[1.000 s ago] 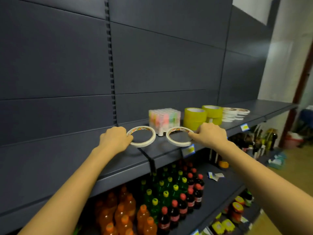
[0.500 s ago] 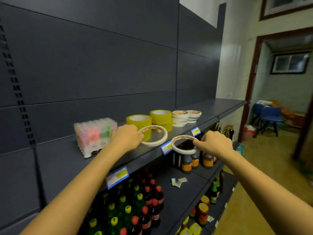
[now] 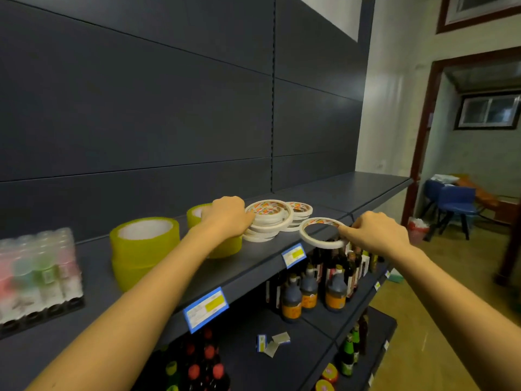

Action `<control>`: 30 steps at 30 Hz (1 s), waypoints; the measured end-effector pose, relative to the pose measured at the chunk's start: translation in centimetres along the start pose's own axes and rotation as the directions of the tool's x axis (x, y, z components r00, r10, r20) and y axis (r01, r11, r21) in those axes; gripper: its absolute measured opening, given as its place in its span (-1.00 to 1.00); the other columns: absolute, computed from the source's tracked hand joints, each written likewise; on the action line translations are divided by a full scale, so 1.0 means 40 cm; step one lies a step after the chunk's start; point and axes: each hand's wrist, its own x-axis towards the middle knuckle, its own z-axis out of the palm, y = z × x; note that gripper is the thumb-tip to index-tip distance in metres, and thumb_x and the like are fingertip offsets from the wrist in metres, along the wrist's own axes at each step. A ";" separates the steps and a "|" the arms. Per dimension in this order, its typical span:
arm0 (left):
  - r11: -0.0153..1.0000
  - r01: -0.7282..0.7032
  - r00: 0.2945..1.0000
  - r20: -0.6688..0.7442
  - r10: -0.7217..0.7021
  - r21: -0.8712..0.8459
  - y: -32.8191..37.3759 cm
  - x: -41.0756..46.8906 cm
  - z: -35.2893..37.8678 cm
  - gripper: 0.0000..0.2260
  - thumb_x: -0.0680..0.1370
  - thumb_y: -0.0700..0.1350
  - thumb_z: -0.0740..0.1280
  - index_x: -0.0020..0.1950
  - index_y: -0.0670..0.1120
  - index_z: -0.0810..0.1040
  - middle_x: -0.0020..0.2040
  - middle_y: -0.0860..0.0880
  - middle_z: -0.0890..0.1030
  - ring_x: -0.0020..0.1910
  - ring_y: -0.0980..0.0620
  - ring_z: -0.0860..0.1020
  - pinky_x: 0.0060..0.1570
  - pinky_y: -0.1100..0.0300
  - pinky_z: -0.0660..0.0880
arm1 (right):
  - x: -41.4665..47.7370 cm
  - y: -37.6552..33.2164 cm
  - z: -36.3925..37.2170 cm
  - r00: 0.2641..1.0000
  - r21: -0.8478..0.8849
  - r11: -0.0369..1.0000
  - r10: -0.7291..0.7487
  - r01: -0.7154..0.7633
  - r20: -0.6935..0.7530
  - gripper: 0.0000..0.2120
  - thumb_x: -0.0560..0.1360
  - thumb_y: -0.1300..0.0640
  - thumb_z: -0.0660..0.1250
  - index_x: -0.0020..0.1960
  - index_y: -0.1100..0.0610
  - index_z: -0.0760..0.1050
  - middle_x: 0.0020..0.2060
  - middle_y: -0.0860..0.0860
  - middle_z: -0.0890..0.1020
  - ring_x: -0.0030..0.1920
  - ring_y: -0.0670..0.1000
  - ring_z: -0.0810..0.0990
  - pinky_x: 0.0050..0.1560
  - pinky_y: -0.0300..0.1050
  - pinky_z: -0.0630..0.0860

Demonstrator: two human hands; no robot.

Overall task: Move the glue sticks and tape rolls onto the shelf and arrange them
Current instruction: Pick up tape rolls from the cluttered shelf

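Left hand (image 3: 225, 218): fingers curled on top roll (image 3: 263, 206) of stack (image 3: 260, 235).
Right hand (image 3: 377, 232): fingers pinch loose roll (image 3: 318, 244) over shelf (image 3: 253, 261) edge.

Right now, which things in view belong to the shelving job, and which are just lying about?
Job: glue stick pack, yellow tape rolls, near white tape stack touched by left hand, far white tape stack, single white tape roll in right hand, shelf.
Lying about: price tags, sauce bottles, soda bottles, blue chair.
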 end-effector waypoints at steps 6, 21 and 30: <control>0.986 0.111 0.993 -0.042 -0.106 0.125 0.068 0.117 0.053 -0.79 0.59 -0.02 0.13 -0.09 -0.10 0.46 0.03 -0.12 0.58 -0.04 -0.11 0.50 -0.11 0.10 0.35 | 0.145 0.036 0.051 0.999 0.102 0.995 -0.016 0.018 -0.028 -0.52 0.47 -0.21 0.22 -0.26 0.17 0.64 -0.42 0.03 0.53 -0.29 0.09 0.56 -0.29 -0.13 0.45; 0.796 0.328 0.938 -0.077 -0.337 0.508 0.106 0.269 0.130 -0.79 0.54 -0.13 0.20 0.10 -0.13 0.55 0.06 -0.07 0.60 0.03 -0.07 0.55 -0.11 0.12 0.32 | 0.447 -0.002 0.133 0.958 0.193 0.943 -0.283 0.270 0.044 -0.50 0.46 -0.28 0.20 -0.12 0.13 0.65 -0.33 0.02 0.53 -0.25 0.08 0.52 -0.30 -0.16 0.34; 0.805 0.438 0.870 -0.413 -0.267 0.400 0.098 0.212 0.118 -0.70 0.63 0.02 0.06 0.17 -0.14 0.42 0.07 -0.15 0.60 0.05 -0.19 0.56 -0.18 0.09 0.33 | 0.504 -0.026 0.174 0.886 0.094 0.910 -0.415 0.404 0.209 -0.49 0.46 -0.33 0.18 -0.06 0.12 0.56 -0.12 0.06 0.56 -0.10 0.11 0.52 -0.12 -0.10 0.38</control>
